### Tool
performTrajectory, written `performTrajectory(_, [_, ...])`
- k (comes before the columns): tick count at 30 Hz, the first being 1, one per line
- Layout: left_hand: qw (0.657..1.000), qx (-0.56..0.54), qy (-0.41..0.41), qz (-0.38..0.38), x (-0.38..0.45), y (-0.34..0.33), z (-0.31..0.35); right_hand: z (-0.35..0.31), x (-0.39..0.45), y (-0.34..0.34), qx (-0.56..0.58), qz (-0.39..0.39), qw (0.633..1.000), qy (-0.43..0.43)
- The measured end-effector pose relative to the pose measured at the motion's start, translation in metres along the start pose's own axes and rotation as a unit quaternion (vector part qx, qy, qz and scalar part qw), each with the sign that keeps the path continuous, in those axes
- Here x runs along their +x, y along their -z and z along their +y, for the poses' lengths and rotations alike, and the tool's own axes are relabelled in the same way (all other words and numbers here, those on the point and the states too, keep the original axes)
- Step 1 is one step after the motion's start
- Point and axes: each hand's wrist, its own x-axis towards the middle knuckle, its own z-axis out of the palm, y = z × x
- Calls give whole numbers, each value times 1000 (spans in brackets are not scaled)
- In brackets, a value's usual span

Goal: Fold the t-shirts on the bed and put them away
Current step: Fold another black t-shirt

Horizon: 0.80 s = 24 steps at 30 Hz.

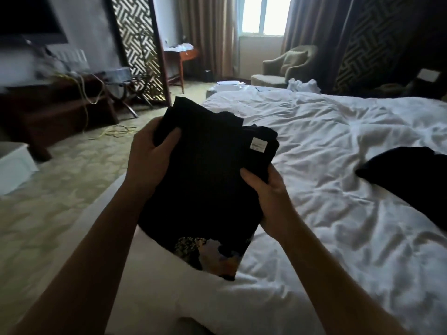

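Observation:
A folded black t-shirt [208, 180] with a small white label and a coloured print at its lower edge is held up above the near left corner of the bed [326, 146]. My left hand [150, 155] grips its upper left side, thumb on top. My right hand [268, 199] grips its right edge. A second black garment [406, 180] lies unfolded on the white duvet at the right edge of the view. White clothing [303, 85] is bunched at the far end of the bed.
A dark wooden desk [55, 112] with yellow cables stands to the left, a white box [14, 165] on the carpet beside it. A lattice screen, a small round table [181, 54] and an armchair [283, 66] stand by the window beyond the bed.

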Motion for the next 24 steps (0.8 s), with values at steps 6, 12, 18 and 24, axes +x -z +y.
performTrajectory(6, [984, 140, 109, 2, 65, -9, -92, 63, 97, -15, -33, -13, 997, -68])
performTrajectory(12, [959, 170, 223, -49, 109, -53, -217, 144, 187, 27, -170, 14, 976, -138])
performTrajectory(18, [934, 223, 259, -104, 120, -72, -276, 182, 209, 48, -261, 46, 956, -124])
performTrajectory(24, [935, 226, 232, -145, 114, -75, -287, 195, 197, 53, -318, 111, 939, -73])
